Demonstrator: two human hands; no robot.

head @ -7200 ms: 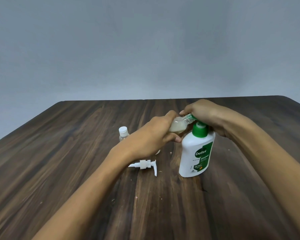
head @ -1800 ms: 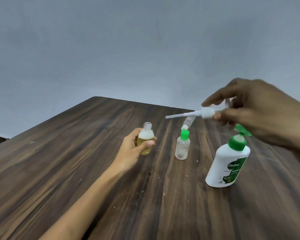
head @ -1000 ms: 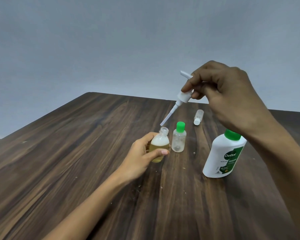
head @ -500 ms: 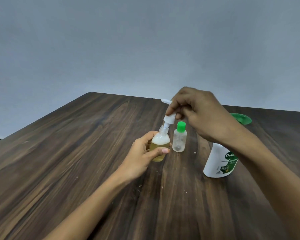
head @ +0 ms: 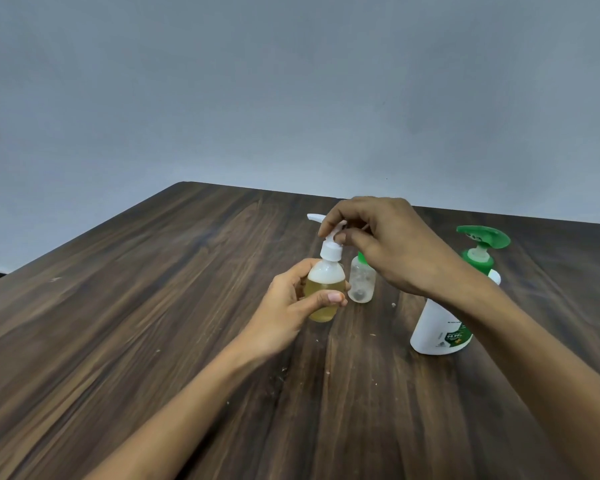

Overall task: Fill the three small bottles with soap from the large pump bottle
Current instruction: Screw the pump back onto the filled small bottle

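My left hand (head: 284, 317) grips a small clear bottle (head: 324, 291) of yellowish soap, standing on the wooden table (head: 153, 323). A white pump top (head: 329, 245) sits in its neck, and my right hand (head: 381, 244) pinches that pump head from above. Just to the right stands a second small bottle (head: 361, 284) with a green cap, looking nearly empty. The large white Dettol pump bottle (head: 444, 327) with its green pump (head: 482, 242) stands upright at the right, partly behind my right forearm. A third small bottle is hidden from view.
A grey wall rises behind the table's far edge (head: 257, 190). Small pale crumbs (head: 284, 370) dot the wood near the bottles. The table's left edge runs diagonally toward the lower left.
My right hand has lowered the white pump fully into the small bottle's neck; its collar now sits on the bottle. My left hand kept holding the bottle in place.
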